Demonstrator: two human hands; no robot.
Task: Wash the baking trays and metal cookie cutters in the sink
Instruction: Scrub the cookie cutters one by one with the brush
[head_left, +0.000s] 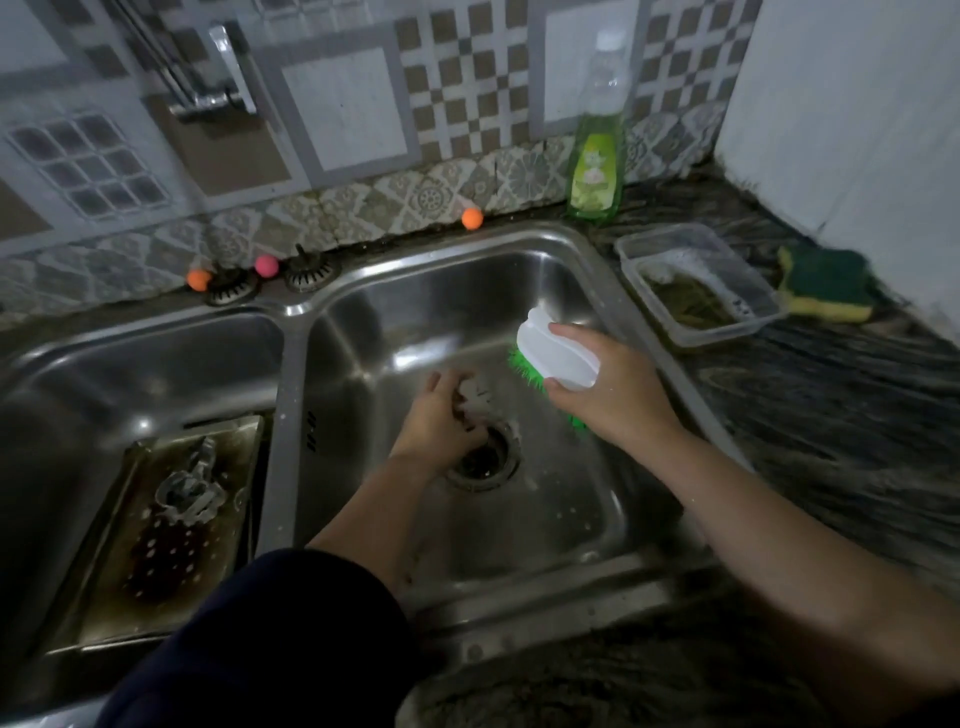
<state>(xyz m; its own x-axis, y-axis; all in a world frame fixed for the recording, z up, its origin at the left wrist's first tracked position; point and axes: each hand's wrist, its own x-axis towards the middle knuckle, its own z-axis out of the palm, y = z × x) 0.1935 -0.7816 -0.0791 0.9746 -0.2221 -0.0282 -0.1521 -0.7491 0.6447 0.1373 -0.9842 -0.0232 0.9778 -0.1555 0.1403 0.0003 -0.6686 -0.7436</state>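
Note:
My left hand (434, 421) holds a small metal cookie cutter (475, 397) low in the right sink basin (571, 519), just above the drain (483, 460). My right hand (613, 392) grips a white scrub brush (558, 356) with green bristles, a little to the right of the cutter and apart from it. In the left basin (130, 364) lies a stained baking tray (109, 587) with several metal cookie cutters (189, 488) on it.
A green dish soap bottle (597, 150) stands behind the sink. A clear plastic tub (698, 291) and a green-yellow sponge (828, 283) rest on the dark counter at right. The tap (223, 78) hangs on the tiled wall. Small coloured balls (471, 218) sit along the back ledge.

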